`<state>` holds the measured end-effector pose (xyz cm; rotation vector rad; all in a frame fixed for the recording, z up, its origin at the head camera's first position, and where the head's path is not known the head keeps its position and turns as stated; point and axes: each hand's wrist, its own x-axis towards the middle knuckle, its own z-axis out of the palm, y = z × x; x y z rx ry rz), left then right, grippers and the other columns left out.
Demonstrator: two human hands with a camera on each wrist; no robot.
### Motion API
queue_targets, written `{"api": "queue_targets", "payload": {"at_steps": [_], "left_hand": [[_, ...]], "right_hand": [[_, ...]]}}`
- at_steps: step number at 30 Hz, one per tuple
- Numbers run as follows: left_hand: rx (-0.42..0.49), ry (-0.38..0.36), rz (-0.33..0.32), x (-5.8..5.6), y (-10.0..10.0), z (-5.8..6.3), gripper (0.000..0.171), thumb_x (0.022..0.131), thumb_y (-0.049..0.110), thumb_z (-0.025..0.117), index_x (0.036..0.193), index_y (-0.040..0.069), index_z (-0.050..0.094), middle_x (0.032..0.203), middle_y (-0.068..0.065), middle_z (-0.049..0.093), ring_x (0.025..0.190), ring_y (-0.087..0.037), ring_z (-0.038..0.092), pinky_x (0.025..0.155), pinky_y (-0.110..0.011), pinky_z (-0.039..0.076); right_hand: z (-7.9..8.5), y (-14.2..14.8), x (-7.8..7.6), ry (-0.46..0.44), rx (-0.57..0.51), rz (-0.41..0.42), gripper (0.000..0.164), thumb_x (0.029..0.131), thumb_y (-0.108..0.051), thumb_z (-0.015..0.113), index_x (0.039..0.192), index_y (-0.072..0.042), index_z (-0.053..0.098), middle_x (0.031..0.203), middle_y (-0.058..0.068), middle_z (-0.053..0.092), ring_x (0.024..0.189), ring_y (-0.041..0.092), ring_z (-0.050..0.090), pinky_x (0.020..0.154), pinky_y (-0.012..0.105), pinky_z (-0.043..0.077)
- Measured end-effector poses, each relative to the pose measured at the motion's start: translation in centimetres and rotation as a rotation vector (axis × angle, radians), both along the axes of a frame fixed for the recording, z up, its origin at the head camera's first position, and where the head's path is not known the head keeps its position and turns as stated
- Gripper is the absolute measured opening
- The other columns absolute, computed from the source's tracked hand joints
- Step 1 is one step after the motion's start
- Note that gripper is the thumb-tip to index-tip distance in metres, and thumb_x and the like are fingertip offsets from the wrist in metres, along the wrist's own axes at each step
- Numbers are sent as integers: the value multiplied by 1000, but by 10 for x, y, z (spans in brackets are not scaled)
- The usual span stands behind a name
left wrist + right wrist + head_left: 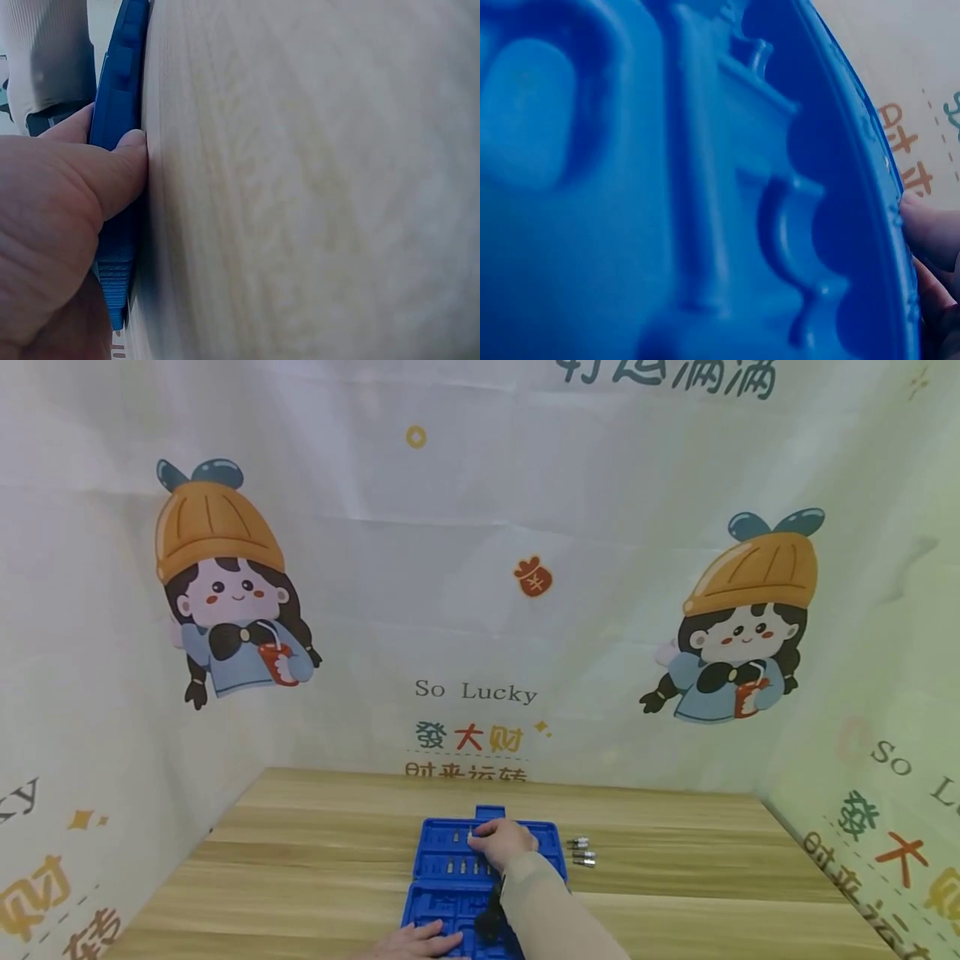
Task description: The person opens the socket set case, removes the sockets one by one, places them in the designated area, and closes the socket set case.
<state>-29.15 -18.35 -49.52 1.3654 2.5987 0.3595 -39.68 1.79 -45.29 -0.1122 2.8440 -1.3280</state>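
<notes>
An open blue plastic tool case (pixel 442 897) lies on the table, its far half holding several small metal bit sockets (pixel 463 866) in moulded slots. Over that far half, my right hand (pixel 506 842) pinches a small metal bit socket (pixel 470 832) at the upper row, beside another seated one. The right wrist view shows the right fingers (pixel 934 229) past the case wall; the piece itself is hidden there. My left hand (pixel 420 941) holds the near half at its left edge, fingers over the top. In the left wrist view, the thumb (pixel 124 169) lies along the outer side wall.
Several loose metal bit sockets (pixel 583 852) lie on the wooden table (pixel 690 877) just right of the case. A black wrist device (pixel 491 914) on the right arm covers part of the near half. A printed cloth backdrop (pixel 360 610) surrounds the table.
</notes>
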Motion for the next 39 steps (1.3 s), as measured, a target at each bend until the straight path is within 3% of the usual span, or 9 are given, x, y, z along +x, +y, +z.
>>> {"api": "queue_targets", "payload": {"at_steps": [4,8,12,14,20,25,31,36,39], "left_hand": [[22,7,-3,-3,-1,-8,53,99,50,42,150,37,33,154,1,34,139,-32,33,98,-56,40],[40,22,15,0,1,-3,52,99,47,45,148,33,39,152,1,39,137,-31,37,97,-53,42],[96,-83,146,6,4,0,53,97,44,50,146,27,44,147,0,45,136,-25,40,99,-50,41],[123,-93,172,9,4,-1,54,96,44,51,146,24,45,146,0,47,135,-24,41,99,-49,42],[174,74,73,12,1,-7,54,98,44,49,145,18,46,145,3,48,134,-26,43,94,-49,45],[205,33,105,15,1,-5,54,98,45,49,146,23,44,146,5,46,135,-23,41,96,-50,44],[176,97,73,14,2,-5,53,98,48,47,146,25,44,146,4,46,134,-25,42,95,-51,45],[215,10,147,15,3,-5,53,97,44,50,145,22,46,144,4,48,135,-22,41,97,-51,43],[205,8,146,15,3,-4,54,97,45,50,145,22,46,144,3,48,135,-23,41,97,-51,43]], "right_hand": [[1,0,-1,-26,41,-27,20,85,-31,74,99,-18,76,119,12,62,125,47,39,104,62,23],[0,0,-6,-83,41,-30,20,83,-34,75,98,-21,76,127,19,56,129,52,31,103,64,22],[-5,0,-13,-125,51,-36,18,83,-37,75,96,-24,75,128,18,56,130,53,29,105,64,19],[-6,-1,-16,-143,54,-36,17,83,-36,75,95,-24,75,127,17,57,130,52,29,107,63,15],[-1,-5,-17,-187,49,-47,16,84,-35,74,94,-23,75,129,18,55,131,50,29,111,60,6],[1,-7,-18,-198,59,-57,16,85,-36,73,96,-25,75,132,19,53,132,51,27,111,61,6],[7,-7,-9,-154,39,-50,15,85,-32,74,96,-22,76,125,16,59,131,50,30,111,60,5],[4,-7,-8,-142,4,-66,11,84,-29,75,93,-22,77,121,13,61,132,48,30,112,58,4],[-1,-7,-12,-140,-18,-75,7,83,-27,76,89,-23,76,119,11,62,131,47,31,112,58,3]]}}
